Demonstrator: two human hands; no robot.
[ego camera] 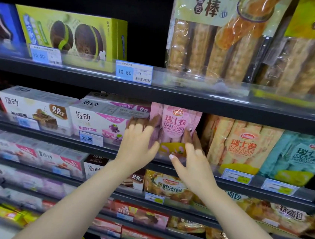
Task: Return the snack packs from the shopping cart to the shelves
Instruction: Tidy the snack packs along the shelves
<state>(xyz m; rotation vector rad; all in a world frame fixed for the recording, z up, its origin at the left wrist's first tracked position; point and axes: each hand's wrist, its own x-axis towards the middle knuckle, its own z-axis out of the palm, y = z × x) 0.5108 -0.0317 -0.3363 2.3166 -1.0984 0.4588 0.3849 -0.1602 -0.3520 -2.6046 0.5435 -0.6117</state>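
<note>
A pink snack pack (173,129) stands upright on the second shelf (167,164), its top cut off by the shelf above at twelve o'clock. The left hand (140,143) lies against its nine o'clock edge with fingers nearly straight. The right hand (193,158) touches its three o'clock edge, fingers extended, tips in shadow. The pack's bottom is blurred behind the shelf's clear rail. An orange pack (242,146) stands just beside it.

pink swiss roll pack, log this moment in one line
step: shelving | item: pink swiss roll pack | left hand: flat on its left side | right hand: flat on its right side | spot: second shelf
</note>
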